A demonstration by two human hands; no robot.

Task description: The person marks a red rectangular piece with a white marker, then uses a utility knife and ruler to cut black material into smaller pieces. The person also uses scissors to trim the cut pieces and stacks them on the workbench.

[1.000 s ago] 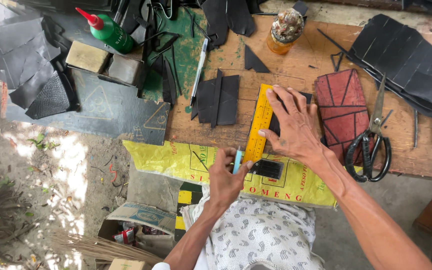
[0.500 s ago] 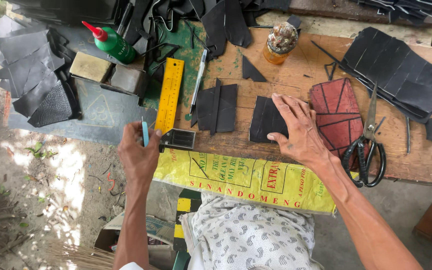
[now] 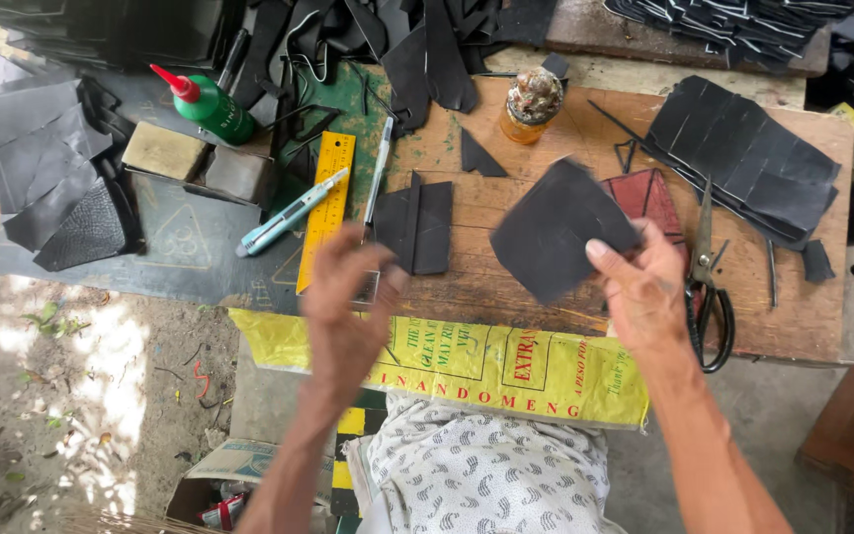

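Head view, hands [image 3: 644, 287], flat black leather piece [image 3: 555, 232]

A wooden workbench [image 3: 506, 287] carries a yellow ruler [image 3: 327, 210], scissors [image 3: 708, 287] and leather pieces [image 3: 743, 158].

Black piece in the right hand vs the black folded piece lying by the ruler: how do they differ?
The black piece in hand is lifted off the table, pinched by the right hand; the folded piece lies flat on the wooden table. The held one is a broader, tilted four-sided shape; the folded one is narrower with a raised centre strip. Both look like dark leather.
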